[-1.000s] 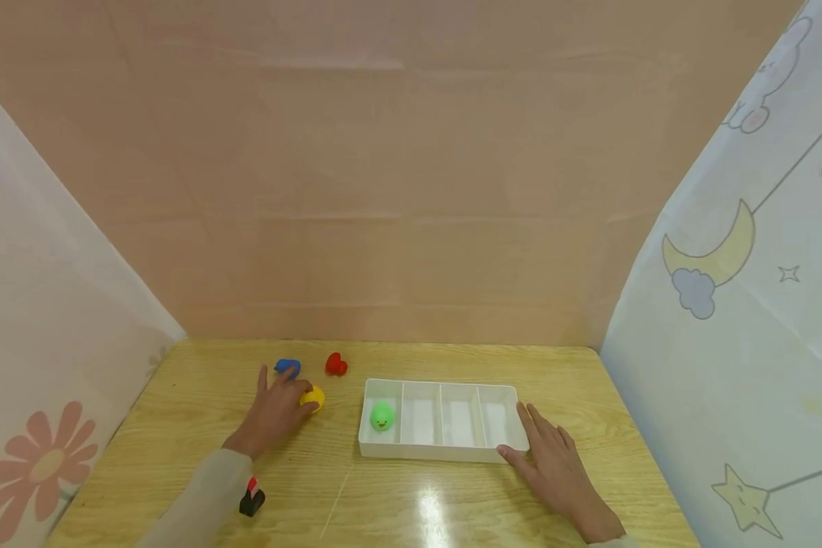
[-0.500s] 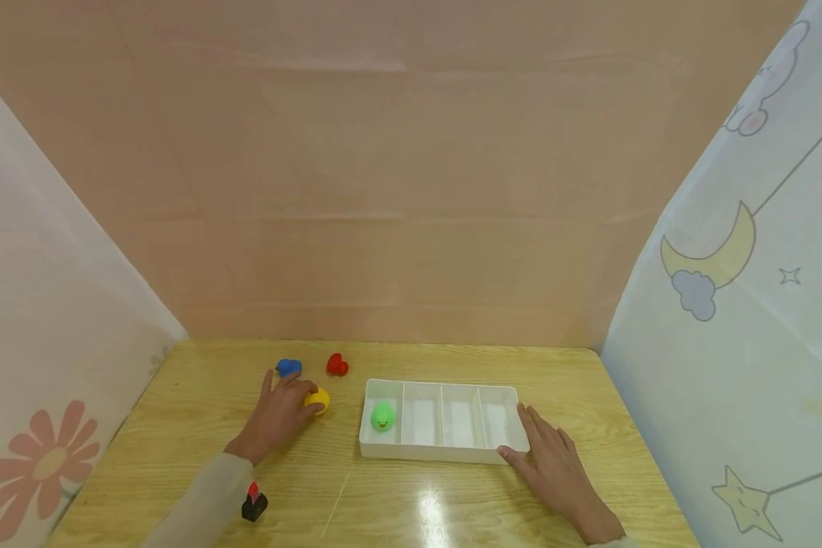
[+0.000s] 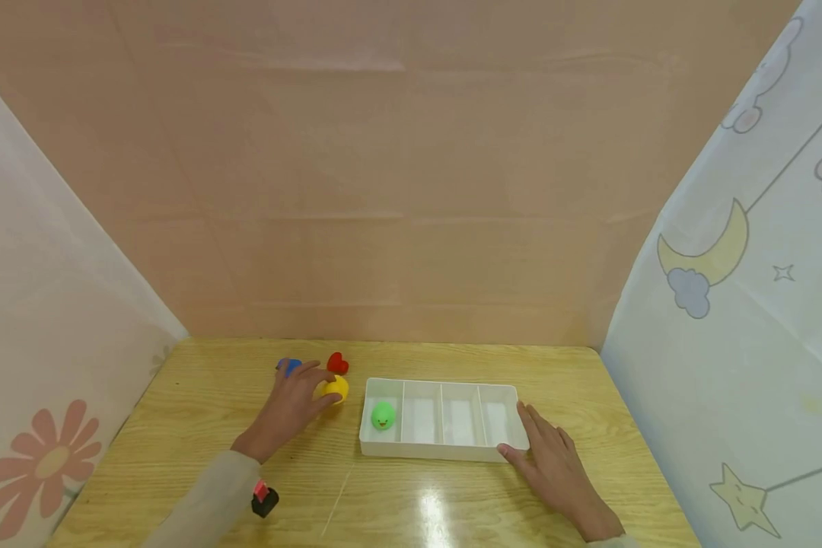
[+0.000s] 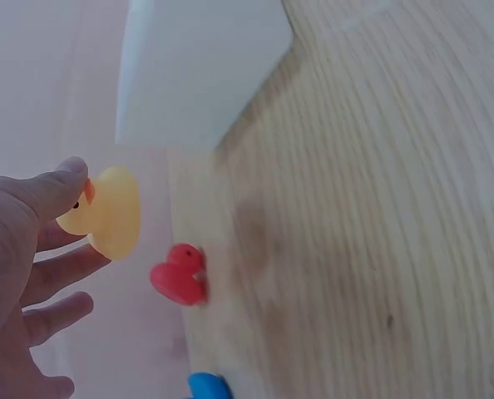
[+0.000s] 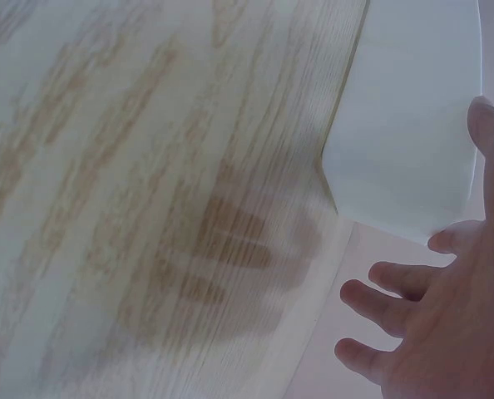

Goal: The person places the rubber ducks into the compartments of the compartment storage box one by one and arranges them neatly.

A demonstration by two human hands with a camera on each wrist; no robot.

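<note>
My left hand pinches a yellow rubber duck between thumb and fingers. In the left wrist view the duck is off the table, its head towards the thumb and the other fingers spread. A white tray with a row of compartments lies to its right. In the tray's leftmost compartment sits a green duck. My right hand touches the tray's right end, thumb at the front corner and fingers extended along the side. Behind the left hand lie a red duck and a partly covered blue duck.
The wooden table ends at a brown backdrop. Patterned white cloth walls stand on both sides. A small black and red thing shows beside the left sleeve.
My left hand has moved to the right and slightly away from me with the yellow duck. The right hand and the tray have stayed in place.
</note>
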